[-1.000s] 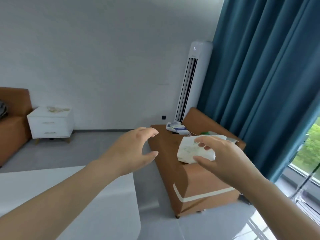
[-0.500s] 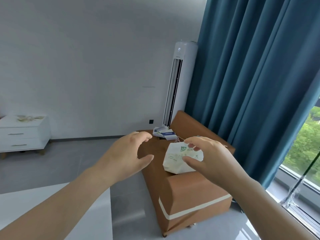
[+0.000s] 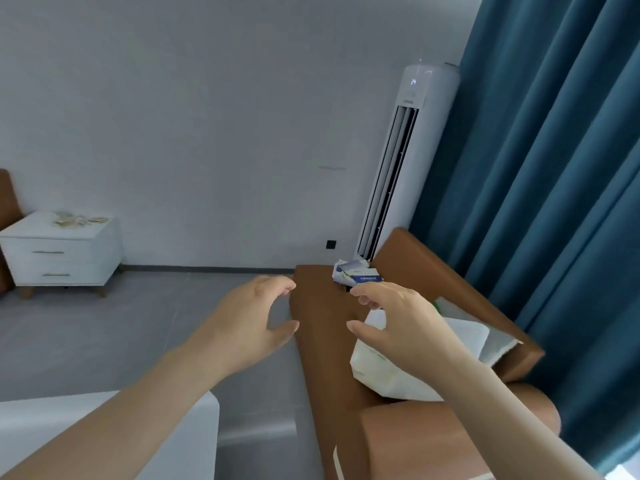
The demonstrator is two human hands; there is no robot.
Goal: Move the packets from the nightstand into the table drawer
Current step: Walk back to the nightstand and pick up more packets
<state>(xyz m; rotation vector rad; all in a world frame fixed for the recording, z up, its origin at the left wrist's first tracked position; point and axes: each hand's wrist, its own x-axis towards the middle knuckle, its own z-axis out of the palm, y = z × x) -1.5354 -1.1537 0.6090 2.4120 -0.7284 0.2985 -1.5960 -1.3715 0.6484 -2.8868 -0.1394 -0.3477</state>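
A white nightstand (image 3: 62,258) with two drawers stands at the far left wall, with several flat packets (image 3: 78,218) lying on its top. My left hand (image 3: 254,318) hovers in mid-air, fingers loosely curved, holding nothing. My right hand (image 3: 394,327) hovers over a white paper bag (image 3: 391,379) on the brown sofa (image 3: 329,341), fingers and thumb spread, gripping nothing. Both hands are far from the nightstand.
A white tabletop corner (image 3: 114,431) fills the lower left. Blue and white boxes (image 3: 356,275) lie at the sofa's far end. A tall white air conditioner (image 3: 398,161) stands by teal curtains (image 3: 554,168). Grey floor (image 3: 138,323) lies between me and the nightstand.
The view has moved closer to the sofa and swung left, bringing the nightstand further into the frame. Both hands keep their open, raised poses; the paper bag now lies under my right hand.
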